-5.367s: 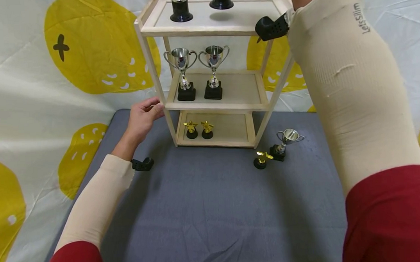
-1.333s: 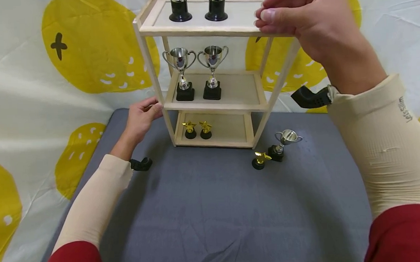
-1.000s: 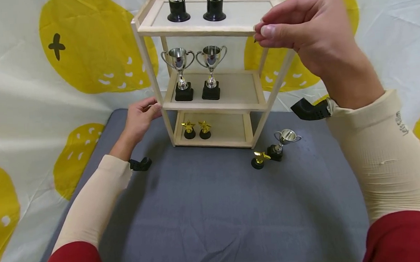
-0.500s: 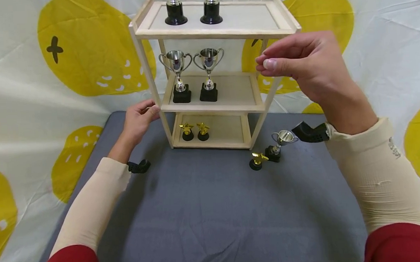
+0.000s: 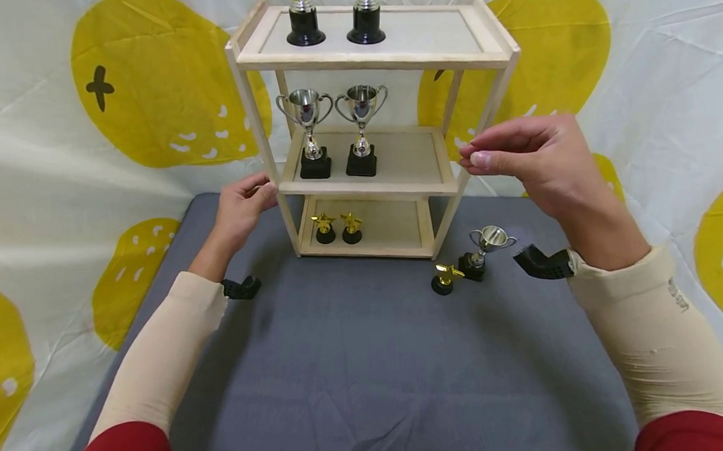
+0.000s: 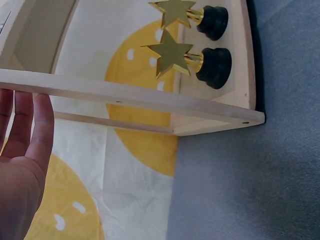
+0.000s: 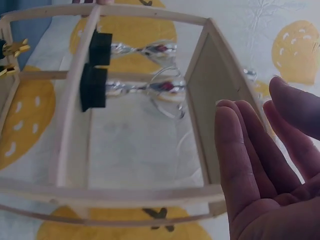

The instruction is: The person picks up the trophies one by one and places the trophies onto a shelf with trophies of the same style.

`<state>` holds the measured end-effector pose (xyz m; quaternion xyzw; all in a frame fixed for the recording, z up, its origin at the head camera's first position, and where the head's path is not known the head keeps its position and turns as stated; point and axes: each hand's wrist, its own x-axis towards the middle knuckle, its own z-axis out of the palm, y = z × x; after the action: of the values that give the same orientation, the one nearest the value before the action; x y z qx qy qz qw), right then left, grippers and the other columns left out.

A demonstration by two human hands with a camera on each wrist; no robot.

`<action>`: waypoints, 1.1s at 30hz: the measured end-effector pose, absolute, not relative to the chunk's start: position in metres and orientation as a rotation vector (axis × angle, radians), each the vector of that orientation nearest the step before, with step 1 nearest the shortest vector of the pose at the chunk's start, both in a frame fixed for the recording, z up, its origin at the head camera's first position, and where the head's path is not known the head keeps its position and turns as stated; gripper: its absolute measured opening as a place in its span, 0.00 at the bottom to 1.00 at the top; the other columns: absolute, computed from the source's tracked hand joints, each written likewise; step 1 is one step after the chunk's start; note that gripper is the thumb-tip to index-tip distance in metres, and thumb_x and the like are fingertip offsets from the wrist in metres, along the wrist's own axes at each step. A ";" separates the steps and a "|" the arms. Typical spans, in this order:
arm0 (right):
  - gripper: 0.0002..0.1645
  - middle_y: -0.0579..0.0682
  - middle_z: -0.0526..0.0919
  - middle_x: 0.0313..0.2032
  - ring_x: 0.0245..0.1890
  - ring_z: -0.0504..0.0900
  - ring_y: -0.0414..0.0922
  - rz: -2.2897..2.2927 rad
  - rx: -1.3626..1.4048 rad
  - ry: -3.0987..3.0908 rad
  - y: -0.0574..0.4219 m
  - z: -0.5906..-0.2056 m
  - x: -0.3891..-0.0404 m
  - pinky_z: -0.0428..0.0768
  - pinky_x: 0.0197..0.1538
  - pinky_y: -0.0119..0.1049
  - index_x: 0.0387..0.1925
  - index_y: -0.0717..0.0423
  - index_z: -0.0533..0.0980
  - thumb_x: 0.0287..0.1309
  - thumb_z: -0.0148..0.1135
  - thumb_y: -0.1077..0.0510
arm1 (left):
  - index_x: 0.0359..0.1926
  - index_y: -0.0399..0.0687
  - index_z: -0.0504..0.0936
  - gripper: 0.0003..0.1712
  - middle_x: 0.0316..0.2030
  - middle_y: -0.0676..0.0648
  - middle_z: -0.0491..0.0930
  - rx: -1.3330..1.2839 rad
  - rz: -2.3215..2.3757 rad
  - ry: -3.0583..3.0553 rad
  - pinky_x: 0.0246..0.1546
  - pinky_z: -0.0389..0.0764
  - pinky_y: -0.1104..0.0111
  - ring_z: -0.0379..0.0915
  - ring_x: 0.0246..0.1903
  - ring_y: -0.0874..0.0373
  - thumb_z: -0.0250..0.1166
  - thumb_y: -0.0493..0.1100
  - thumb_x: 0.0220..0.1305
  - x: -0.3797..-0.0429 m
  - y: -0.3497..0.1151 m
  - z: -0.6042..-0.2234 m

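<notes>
My left hand (image 5: 239, 209) holds the left front post of a three-tier wooden shelf (image 5: 366, 188), fingertips partly hidden behind the post in the left wrist view. My right hand (image 5: 540, 164) hangs in the air by the right front post, fingers loosely bent with nothing between them. On the top tier stand two trophies with round black bases (image 5: 365, 25), their tops cut off. The middle tier carries two silver two-handled cups (image 5: 361, 114) on square black bases. Two gold star trophies (image 5: 351, 227) stand on the left of the bottom tier.
Right of the shelf, on the grey cloth-covered table (image 5: 355, 360), another silver cup (image 5: 491, 238) and another gold star trophy (image 5: 444, 278) stand close together. A white curtain (image 5: 36, 118) with yellow printed shapes hangs behind and beside the table.
The second top-tier trophy, hovering earlier, now stands beside the first. My right hand has let it go and come down past the tier's right end. My left hand stays on the post.
</notes>
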<state>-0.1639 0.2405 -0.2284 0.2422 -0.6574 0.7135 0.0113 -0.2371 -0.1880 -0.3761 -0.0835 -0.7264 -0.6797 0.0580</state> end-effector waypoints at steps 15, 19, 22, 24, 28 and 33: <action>0.12 0.49 0.93 0.36 0.37 0.92 0.42 2.013 0.457 -2.344 0.281 -0.278 -0.150 0.90 0.44 0.27 0.45 0.73 0.85 0.59 0.71 0.72 | 0.66 0.26 0.76 0.24 0.48 0.56 0.83 -0.243 -2.060 -2.205 0.49 0.87 0.77 0.83 0.46 0.71 0.62 0.36 0.75 -0.237 -0.187 -0.379; 0.13 0.49 0.93 0.37 0.37 0.92 0.41 2.031 0.417 -2.330 0.293 -0.294 -0.147 0.89 0.44 0.27 0.46 0.74 0.84 0.59 0.71 0.72 | 0.67 0.27 0.76 0.24 0.49 0.55 0.83 -0.237 -2.059 -2.211 0.50 0.87 0.77 0.83 0.47 0.70 0.62 0.37 0.76 -0.238 -0.186 -0.378; 0.15 0.48 0.93 0.38 0.38 0.92 0.41 1.981 0.359 -2.380 0.302 -0.306 -0.145 0.89 0.43 0.26 0.48 0.73 0.84 0.59 0.72 0.70 | 0.66 0.27 0.77 0.23 0.47 0.56 0.83 -0.231 -2.075 -2.196 0.49 0.87 0.77 0.83 0.46 0.70 0.62 0.36 0.76 -0.239 -0.186 -0.377; 0.16 0.45 0.93 0.39 0.39 0.91 0.40 1.892 0.289 -2.456 0.308 -0.314 -0.143 0.88 0.43 0.25 0.49 0.71 0.85 0.60 0.73 0.67 | 0.66 0.26 0.77 0.23 0.46 0.57 0.83 -0.237 -2.079 -2.188 0.49 0.87 0.77 0.83 0.46 0.70 0.62 0.36 0.76 -0.239 -0.187 -0.377; 0.19 0.36 0.92 0.40 0.41 0.89 0.36 1.692 0.161 -2.593 0.317 -0.330 -0.142 0.85 0.43 0.24 0.53 0.66 0.85 0.62 0.74 0.61 | 0.66 0.26 0.76 0.24 0.46 0.58 0.83 -0.251 -2.083 -2.179 0.49 0.87 0.78 0.83 0.46 0.70 0.62 0.36 0.76 -0.239 -0.187 -0.377; 0.22 0.30 0.91 0.40 0.40 0.87 0.32 1.599 0.107 -2.623 0.327 -0.350 -0.142 0.84 0.43 0.22 0.55 0.66 0.84 0.63 0.74 0.59 | 0.66 0.26 0.76 0.23 0.45 0.58 0.83 -0.239 -2.097 -2.166 0.48 0.87 0.78 0.83 0.46 0.70 0.62 0.36 0.75 -0.238 -0.187 -0.376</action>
<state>-0.1422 0.3273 -0.3504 0.0349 -0.8528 0.5200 0.0337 -0.2384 -0.1866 -0.3762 -0.0789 -0.7150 -0.6921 0.0586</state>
